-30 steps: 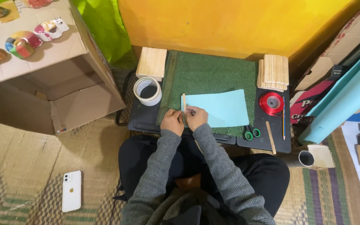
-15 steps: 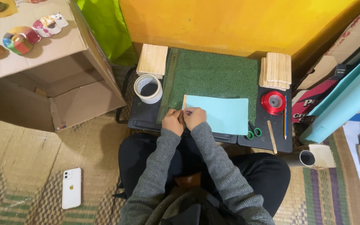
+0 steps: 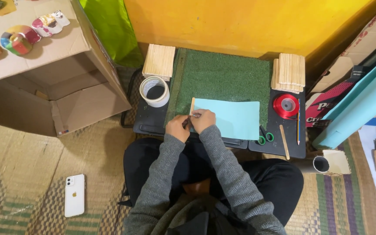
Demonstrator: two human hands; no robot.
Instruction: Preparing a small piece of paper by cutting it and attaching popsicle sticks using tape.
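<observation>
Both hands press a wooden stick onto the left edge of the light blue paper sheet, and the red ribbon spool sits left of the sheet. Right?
Not quite. The head view shows the red ribbon spool right of the light blue paper sheet, not left. The left hand and right hand do meet at the wooden stick on its left edge.

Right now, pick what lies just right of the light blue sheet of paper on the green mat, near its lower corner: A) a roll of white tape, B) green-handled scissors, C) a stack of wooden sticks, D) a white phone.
B: the green-handled scissors lie at the lower right corner of the light blue sheet of paper, on the side away from both hands.
</observation>
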